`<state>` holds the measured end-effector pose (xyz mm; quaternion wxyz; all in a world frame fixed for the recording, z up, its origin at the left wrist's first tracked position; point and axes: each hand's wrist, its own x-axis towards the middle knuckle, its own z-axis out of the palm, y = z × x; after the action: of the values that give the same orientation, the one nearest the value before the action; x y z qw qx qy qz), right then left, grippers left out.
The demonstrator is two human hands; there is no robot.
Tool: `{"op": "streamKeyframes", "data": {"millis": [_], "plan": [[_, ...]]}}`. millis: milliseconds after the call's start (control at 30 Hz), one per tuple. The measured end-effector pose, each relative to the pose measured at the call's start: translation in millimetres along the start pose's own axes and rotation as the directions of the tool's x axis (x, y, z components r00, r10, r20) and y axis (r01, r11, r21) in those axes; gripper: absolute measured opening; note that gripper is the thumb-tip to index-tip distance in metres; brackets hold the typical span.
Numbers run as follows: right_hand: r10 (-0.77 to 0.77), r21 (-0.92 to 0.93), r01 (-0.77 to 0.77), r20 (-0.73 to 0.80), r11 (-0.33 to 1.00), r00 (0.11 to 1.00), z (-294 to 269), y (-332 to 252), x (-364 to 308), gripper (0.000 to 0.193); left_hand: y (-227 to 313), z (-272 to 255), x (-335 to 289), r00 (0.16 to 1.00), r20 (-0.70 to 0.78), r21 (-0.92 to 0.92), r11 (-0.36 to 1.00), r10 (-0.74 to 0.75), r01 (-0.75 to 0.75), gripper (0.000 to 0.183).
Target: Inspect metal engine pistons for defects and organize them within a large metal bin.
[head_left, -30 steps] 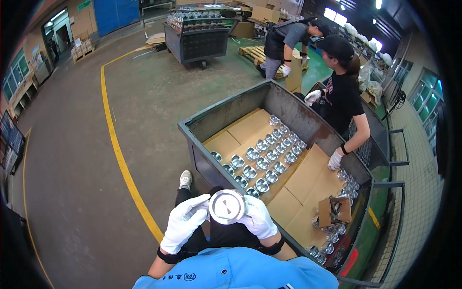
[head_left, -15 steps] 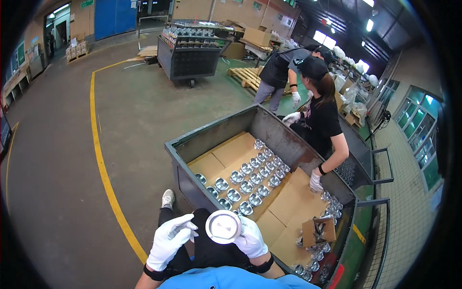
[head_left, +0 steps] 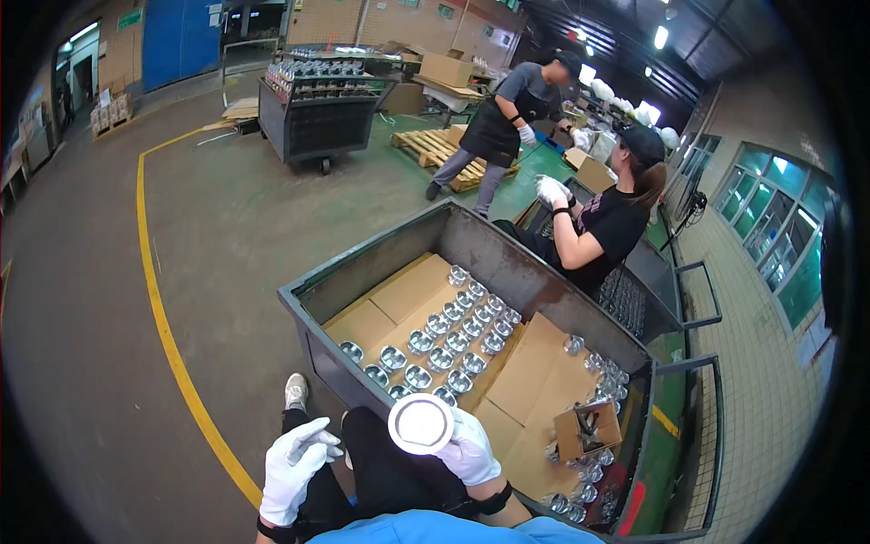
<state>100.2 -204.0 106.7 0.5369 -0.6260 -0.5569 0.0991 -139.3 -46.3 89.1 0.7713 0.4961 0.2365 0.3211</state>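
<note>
My right hand (head_left: 469, 446), in a white glove, is closed on the edge of a metal piston (head_left: 420, 423). The piston's round, pale flat face is turned up toward me, in front of the near wall of a grey metal bin (head_left: 313, 337). To the left, my gloved left hand (head_left: 297, 464) is apart from the piston, its fingers loosely bent and partly spread, with nothing seen in them. Inside the bin, several shiny pistons (head_left: 441, 358) stand in rows on cardboard (head_left: 399, 295).
More pistons (head_left: 609, 381) cluster at the bin's right end, around a small open cardboard box (head_left: 587, 431). A co-worker (head_left: 609, 218) is at the bin's far side; another person (head_left: 498, 118) stands by a wooden pallet (head_left: 426, 150). A loaded cart (head_left: 313, 118) stands farther back.
The view has shifted, so the bin sits farther left. The nearer co-worker's hand has left the bin; both that person's hands are now together. A lone piston shows near where that hand was.
</note>
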Motion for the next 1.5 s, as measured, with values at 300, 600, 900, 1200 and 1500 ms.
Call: {"op": "streamKeyframes", "data": {"millis": [300,600,900,1200,1500], "plan": [[-0.013,-0.005,0.012,-0.065,1.000,0.998,-8,17,-7,0.029,2,-9,-2,0.999,0.014,0.074,0.997,0.033,-0.034,0.043],[-0.008,0.065,0.014,-0.082,0.998,0.997,-14,9,-10,0.029,2,-3,-5,1.000,-0.007,0.098,0.995,0.003,-0.003,0.042],[-0.044,0.048,0.047,-0.065,0.998,0.997,-16,13,-19,0.027,0,-2,-16,0.987,0.105,0.102,0.988,-0.124,0.113,0.050],[-0.024,0.021,0.025,-0.059,0.999,0.998,-18,13,-23,0.026,19,21,-26,0.959,0.179,0.245,0.954,-0.218,0.171,0.058],[-0.081,-0.052,0.077,-0.073,0.996,0.994,-16,19,-22,0.029,13,14,-26,0.944,0.260,0.336,0.935,-0.205,0.111,0.057]]}}
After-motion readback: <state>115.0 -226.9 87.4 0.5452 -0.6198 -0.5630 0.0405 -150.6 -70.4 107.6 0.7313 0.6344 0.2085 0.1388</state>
